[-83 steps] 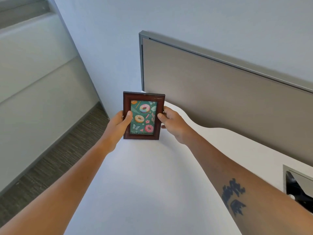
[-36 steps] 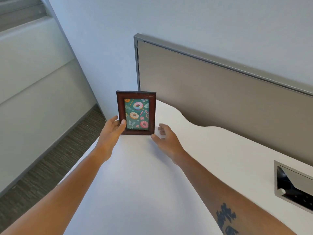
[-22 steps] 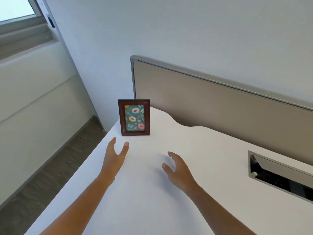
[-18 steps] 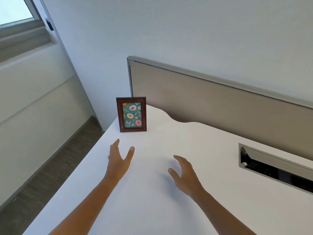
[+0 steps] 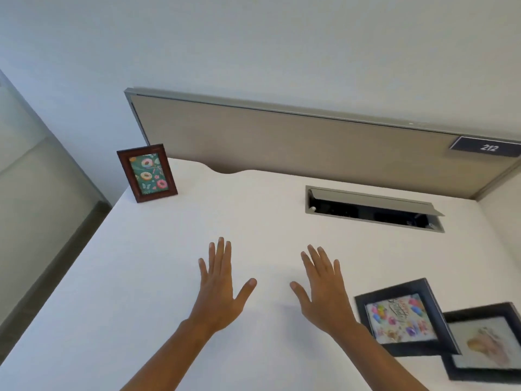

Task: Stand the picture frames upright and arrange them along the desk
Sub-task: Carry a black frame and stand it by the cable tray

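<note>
A brown wooden frame [image 5: 147, 173] with a doughnut picture stands upright at the far left corner of the white desk [image 5: 146, 266]. Two black frames lie flat at the right: one with a colourful birthday picture [image 5: 401, 317], partly on top of another with a pale figure picture [image 5: 485, 344]. My left hand [image 5: 220, 286] and my right hand [image 5: 322, 289] hover over the middle of the desk, palms down, fingers spread, holding nothing. My right hand is just left of the birthday frame, apart from it.
A beige partition panel [image 5: 296, 145] runs along the desk's back edge, with a dark number plate [image 5: 486, 147] at its right. An open cable hatch [image 5: 372, 210] is set in the desk behind my right hand. The desk's left edge drops to the floor [image 5: 56, 266].
Both hands let go of the doughnut frame, which stays standing at the far left. My hands drew back toward the desk's middle and the view swung right, bringing the two flat black frames into sight.
</note>
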The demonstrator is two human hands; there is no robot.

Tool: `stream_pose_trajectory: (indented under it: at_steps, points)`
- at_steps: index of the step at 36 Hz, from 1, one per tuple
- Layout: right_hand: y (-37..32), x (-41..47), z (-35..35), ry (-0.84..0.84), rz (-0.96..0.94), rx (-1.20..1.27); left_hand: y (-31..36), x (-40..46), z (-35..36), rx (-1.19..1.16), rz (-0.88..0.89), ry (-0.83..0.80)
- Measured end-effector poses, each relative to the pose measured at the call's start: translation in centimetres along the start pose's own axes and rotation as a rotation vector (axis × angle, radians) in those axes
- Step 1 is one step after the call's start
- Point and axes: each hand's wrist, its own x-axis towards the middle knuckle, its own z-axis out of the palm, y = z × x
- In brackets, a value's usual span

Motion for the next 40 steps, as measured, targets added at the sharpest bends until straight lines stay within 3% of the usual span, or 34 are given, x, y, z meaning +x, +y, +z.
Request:
stream_pose_trajectory:
  at_steps: [7,19,26,40]
  points:
    - [4.7,-5.9,-3.8,0.057,0.126,-0.067,8.7,-1.1,5.0,0.039,0.145,-0.117]
    - [11.5,-14.5,-8.3,0.323,0.206,0.246,19.5,-2.5,12.7,0.026,0.27,-0.289]
    - [13.8,-18.1,-9.1,0.451,0.375,0.417,22.4,-3.2,16.4,-0.017,0.286,-0.354]
    - [14.6,-19.4,-6.2,0.285,0.822,0.992,23.2,-4.6,18.5,-0.002,0.243,-0.44]
